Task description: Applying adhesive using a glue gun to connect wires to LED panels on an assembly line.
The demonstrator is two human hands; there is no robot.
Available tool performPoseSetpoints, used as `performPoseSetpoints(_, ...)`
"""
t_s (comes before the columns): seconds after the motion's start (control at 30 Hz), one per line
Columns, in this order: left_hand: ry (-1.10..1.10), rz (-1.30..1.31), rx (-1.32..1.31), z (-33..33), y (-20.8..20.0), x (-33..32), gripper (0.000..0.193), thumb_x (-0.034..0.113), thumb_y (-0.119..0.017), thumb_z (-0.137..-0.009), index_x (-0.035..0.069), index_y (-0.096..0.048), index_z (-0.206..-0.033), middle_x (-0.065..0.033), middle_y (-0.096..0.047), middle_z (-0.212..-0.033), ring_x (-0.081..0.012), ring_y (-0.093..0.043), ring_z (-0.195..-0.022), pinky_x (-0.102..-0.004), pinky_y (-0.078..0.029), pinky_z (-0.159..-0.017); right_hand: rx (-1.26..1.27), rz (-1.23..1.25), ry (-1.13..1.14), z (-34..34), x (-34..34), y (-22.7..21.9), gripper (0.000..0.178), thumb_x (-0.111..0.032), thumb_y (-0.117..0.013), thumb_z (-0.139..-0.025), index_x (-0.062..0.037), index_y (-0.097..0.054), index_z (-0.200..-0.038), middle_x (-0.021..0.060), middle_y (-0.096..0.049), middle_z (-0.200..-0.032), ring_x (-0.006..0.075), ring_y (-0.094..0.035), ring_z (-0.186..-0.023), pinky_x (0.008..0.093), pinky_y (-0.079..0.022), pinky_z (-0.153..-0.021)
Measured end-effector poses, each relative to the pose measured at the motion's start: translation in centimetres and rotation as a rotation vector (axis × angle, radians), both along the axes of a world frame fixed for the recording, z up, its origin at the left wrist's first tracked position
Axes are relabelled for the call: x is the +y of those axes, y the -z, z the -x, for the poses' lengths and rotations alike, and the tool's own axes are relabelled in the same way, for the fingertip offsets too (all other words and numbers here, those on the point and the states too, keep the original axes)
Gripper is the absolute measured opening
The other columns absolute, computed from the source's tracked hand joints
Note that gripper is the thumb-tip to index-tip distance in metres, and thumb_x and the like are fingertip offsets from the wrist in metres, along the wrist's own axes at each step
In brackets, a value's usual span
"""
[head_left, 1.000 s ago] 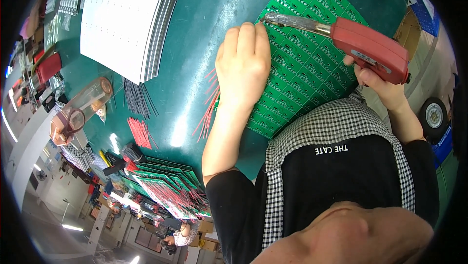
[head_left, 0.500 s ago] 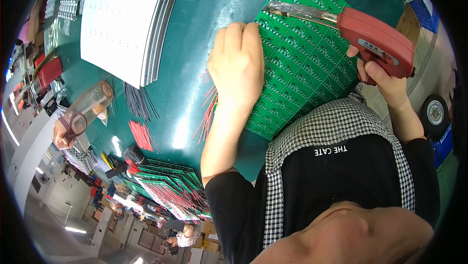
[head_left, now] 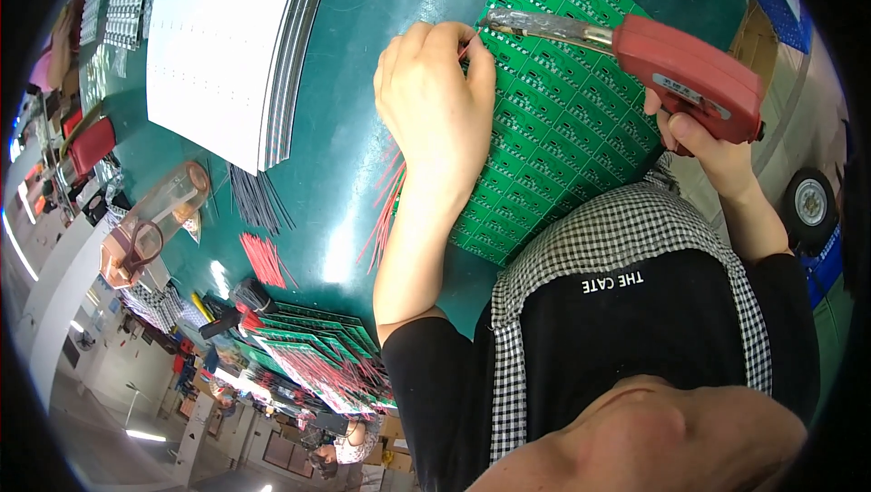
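A large green circuit board panel (head_left: pixel 567 124), divided into many small boards, lies on the table in front of me. My left hand (head_left: pixel 435 106) is at its left edge, thumb and fingers pinched on a thin red wire (head_left: pixel 469 45). My right hand (head_left: pixel 712 152) grips a red pistol-shaped soldering gun (head_left: pixel 685 74) by its handle. The gun's barrel points left across the panel, and its dark tip is at the upper left edge, close to the wire. Beside my left wrist lies a loose bunch of red wires (head_left: pixel 387 211), partly hidden by the forearm.
White sheets in a thick stack (head_left: pixel 222 47) stand at the far left. Nearby lie black wires (head_left: pixel 259 197), more red wires (head_left: pixel 263 260) and a clear plastic bottle (head_left: pixel 168 206). Wired green boards (head_left: pixel 318 347) are piled at lower left. A wheel (head_left: pixel 809 201) stands at the right.
My left hand has turned slightly and shifted left and up, and a red wire now shows at its fingertips. The soldering gun has moved a little left, its tip reaching the panel's edge.
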State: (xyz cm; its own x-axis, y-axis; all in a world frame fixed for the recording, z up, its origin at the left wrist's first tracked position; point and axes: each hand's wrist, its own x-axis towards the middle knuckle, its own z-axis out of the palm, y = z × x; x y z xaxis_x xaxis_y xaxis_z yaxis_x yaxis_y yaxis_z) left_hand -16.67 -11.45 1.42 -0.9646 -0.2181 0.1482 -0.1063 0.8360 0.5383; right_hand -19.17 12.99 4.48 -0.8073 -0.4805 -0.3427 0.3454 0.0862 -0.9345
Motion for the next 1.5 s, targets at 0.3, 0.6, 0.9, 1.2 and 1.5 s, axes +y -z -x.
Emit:
performPoseSetpoints(0.3, 0.001, 0.002, -0.012, 0.0, 0.0, 0.0, 0.006, 0.009, -0.063, -0.069, 0.005, -0.058, -0.07, -0.0076, -0.054, -0.068, -0.0259, -0.053, -0.069, -0.0375, -0.041, -0.068, 0.096, -0.115, 0.015, -0.3, 0.4, 0.2, 0.026, -0.017, -0.067, -0.077, -0.0029, -0.059, -0.098, 0.0016, -0.059, -0.08, 0.0059, -0.05, -0.062, 0.0206, -0.04, -0.053)
performPoseSetpoints(0.6, 0.018, 0.0, 0.01, 0.1, -0.1, 0.1, 0.007, 0.01, -0.063, -0.069, 0.005, -0.058, -0.07, -0.0082, -0.054, -0.069, -0.0263, -0.053, -0.071, -0.0377, -0.041, -0.069, 0.087, 0.061, 0.003, 0.5, 0.2, -0.2, 0.036, -0.019, -0.056, -0.085, 0.0002, -0.05, -0.115, 0.0111, -0.06, -0.098, 0.009, -0.049, -0.06, 0.0209, -0.042, -0.055)
performPoseSetpoints(0.9, 0.471, 0.264, 0.189, -2.3, 0.1, 2.4, 0.012, 0.01, -0.054, -0.07, 0.003, -0.053, -0.08, -0.0152, -0.057, -0.099, -0.028, -0.055, -0.096, -0.0415, -0.043, -0.085, -0.264, 0.513, 0.173, 0.2, -0.4, 1.5, 0.051, -0.033, -0.039, -0.093, 0.0007, -0.03, -0.131, 0.0193, -0.046, -0.123, 0.0256, -0.048, -0.11, 0.0423, -0.041, -0.095)
performPoseSetpoints(1.2, 0.468, 0.39, 0.21, -4.1, 1.7, 2.9, 0.01, 0.009, -0.053, -0.075, 0.003, -0.053, -0.082, -0.0171, -0.057, -0.11, -0.0288, -0.054, -0.106, -0.0421, -0.045, -0.087, -0.371, 0.689, 0.202, -1.3, -0.6, 2.6, 0.054, -0.036, -0.036, -0.094, -0.0002, -0.026, -0.134, 0.0189, -0.043, -0.127, 0.0273, -0.043, -0.118, 0.0443, -0.038, -0.097)
performPoseSetpoints(1.5, 0.487, 0.375, 0.143, -4.5, 1.2, 2.6, 0.014, 0.01, -0.051, -0.079, 0.002, -0.051, -0.091, -0.0145, -0.052, -0.12, -0.0287, -0.049, -0.112, -0.0412, -0.043, -0.09, -0.348, 0.67, 0.229, -1.8, -0.7, 2.7, 0.055, -0.038, -0.036, -0.094, -0.0027, -0.026, -0.135, 0.0172, -0.043, -0.128, 0.0274, -0.039, -0.122, 0.0452, -0.037, -0.097)
